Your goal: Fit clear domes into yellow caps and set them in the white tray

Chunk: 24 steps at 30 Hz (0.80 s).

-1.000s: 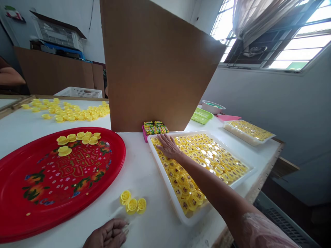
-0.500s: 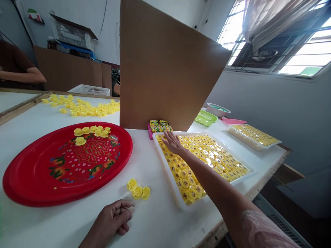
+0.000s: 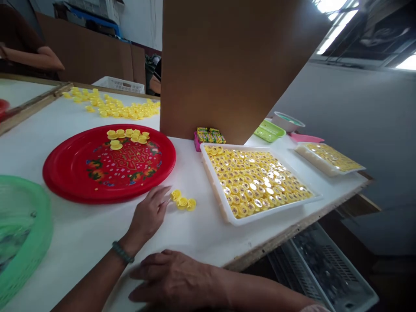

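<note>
My left hand [image 3: 151,212], with a dark beaded bracelet at the wrist, reaches over the white table. Its fingers are apart, the tips beside a small cluster of yellow hat-shaped plastic pieces [image 3: 182,203]. I see nothing held in it. Nearer to me, my right hand [image 3: 172,277] rests low over the table, fingers spread and pointing left, holding nothing visible. To the right lies a white tray [image 3: 216,195] filled with rows of round yellow pieces bearing small printed pictures. A red oval tray [image 3: 65,173] with a floral pattern carries several yellow pieces [image 3: 116,144] near its far rim.
A green basket [image 3: 42,216] stands at the left edge. Loose yellow pieces [image 3: 126,110] lie at the back. A brown cardboard panel [image 3: 234,69] rises behind a pink box of small packets [image 3: 210,136]. Another filled tray [image 3: 328,158] sits right. A person's arm [image 3: 35,58] shows far left.
My right hand has come back from the far end of the white tray to the table's near side. My left hand has opened beside the yellow cluster. The view has tilted down.
</note>
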Motion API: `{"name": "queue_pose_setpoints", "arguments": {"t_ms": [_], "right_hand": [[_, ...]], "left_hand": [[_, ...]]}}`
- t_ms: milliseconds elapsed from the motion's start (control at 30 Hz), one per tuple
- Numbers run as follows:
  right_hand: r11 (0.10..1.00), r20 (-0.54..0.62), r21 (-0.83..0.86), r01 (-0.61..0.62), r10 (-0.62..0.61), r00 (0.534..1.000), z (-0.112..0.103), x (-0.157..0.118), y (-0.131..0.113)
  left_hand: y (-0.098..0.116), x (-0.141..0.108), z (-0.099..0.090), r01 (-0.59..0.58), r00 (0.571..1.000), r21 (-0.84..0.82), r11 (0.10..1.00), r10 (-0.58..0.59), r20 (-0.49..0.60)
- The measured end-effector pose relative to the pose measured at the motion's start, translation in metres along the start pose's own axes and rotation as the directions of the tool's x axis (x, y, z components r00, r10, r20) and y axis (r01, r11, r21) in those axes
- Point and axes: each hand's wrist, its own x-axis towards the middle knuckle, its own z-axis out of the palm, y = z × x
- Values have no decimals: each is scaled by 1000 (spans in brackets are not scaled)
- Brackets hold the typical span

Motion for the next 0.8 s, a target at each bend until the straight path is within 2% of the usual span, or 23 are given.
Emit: {"name": "queue_pose_setpoints", "arguments": {"t_ms": [67, 133, 233, 333, 433, 533, 600, 667, 800], "right_hand": [[999, 15, 31, -20, 19, 1000, 7, 2, -1], [996, 21, 76, -41, 40, 999, 9, 2, 1], [984, -30, 142, -111, 116, 993, 11, -3, 3], [942, -140, 233, -241, 278, 950, 14, -13, 4], [837, -205, 373, -401, 496, 844, 17, -25, 9], [668, -205, 533, -519, 698, 686, 17, -35, 17], [587, -221, 609, -534, 772, 597, 15, -41, 22], [563, -266, 648, -513, 799, 540, 13, -45, 27], [613, -391, 636, -469, 780, 489, 10, -47, 34]], "left_hand": [[3, 5, 5, -172, 984, 109, 979, 166, 60], [2, 8, 9, -238, 966, 179, 955, 214, 143], [-3, 6, 11, -252, 955, 206, 946, 210, 208], [-8, 2, 7, -223, 962, 187, 957, 186, 199], [-10, -3, 3, -189, 968, 149, 971, 159, 193], [-11, -8, 1, -153, 971, 110, 982, 129, 200], [-10, -9, 1, -140, 973, 95, 986, 119, 199], [-8, -9, 2, -138, 973, 88, 986, 118, 197], [-5, -7, 5, -145, 964, 90, 985, 120, 239]]}}
